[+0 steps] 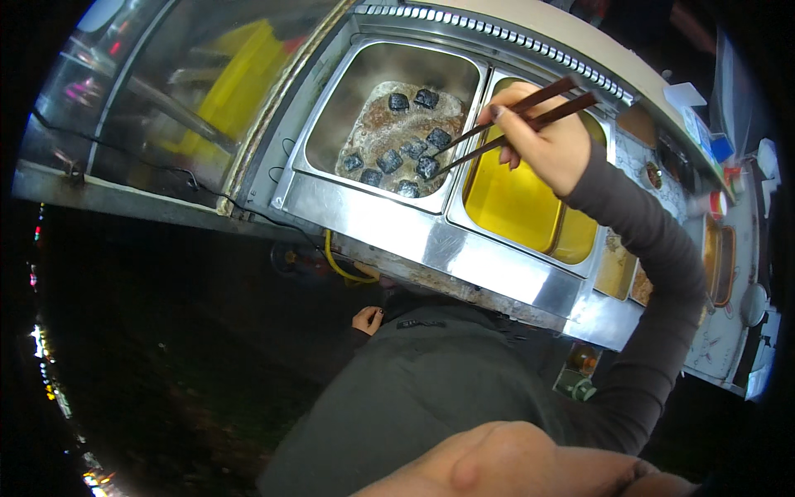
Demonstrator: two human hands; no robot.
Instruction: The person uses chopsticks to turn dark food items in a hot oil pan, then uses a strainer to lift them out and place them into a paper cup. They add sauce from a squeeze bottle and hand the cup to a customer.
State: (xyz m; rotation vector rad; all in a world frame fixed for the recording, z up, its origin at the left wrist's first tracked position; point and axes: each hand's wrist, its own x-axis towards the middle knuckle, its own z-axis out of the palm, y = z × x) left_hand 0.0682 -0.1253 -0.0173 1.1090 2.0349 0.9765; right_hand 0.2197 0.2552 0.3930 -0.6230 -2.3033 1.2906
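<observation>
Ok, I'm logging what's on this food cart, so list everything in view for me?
Dark cubes: about ten, black, frying in the left vat's foaming oil.
Left vat: one, steel, beside the yellow one.
Right vat: one, holding clear yellow oil, no food.
Chopsticks: one pair, dark brown, tips at a cube.
Yellow hose: one, under the fryer's front edge.
Glass case: one, far left.
Right hand: holds the chopsticks over the right vat.
Left hand: down by the dark apron, empty.

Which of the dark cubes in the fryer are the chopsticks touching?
The dark cube at the chopsticks' tips, right of the cluster's centre; the rest float untouched.
</observation>
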